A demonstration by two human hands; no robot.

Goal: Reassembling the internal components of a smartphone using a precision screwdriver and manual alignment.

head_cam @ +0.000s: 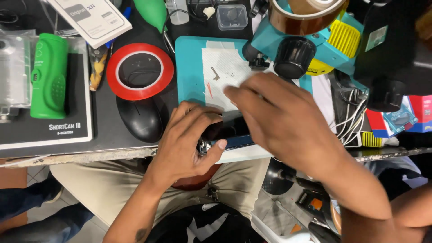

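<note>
My left hand (191,139) grips the near left end of a dark, flat phone-like device (227,131) lying at the front edge of a teal work mat (189,67). My right hand (281,119) is blurred and reaches across the device, its fingertips over a white sheet (222,74) on the mat; whether it holds anything is hidden. Tiny screws and a small metal part (215,73) lie on the sheet. A teal and yellow microscope (306,40) hangs over the mat's far right.
A red tape ring (140,72) and a black mouse (140,118) sit left of the mat. Further left a green handheld tool (48,75) rests on a black box. A white box (90,18), cables (351,119) and small packages (411,114) crowd the bench.
</note>
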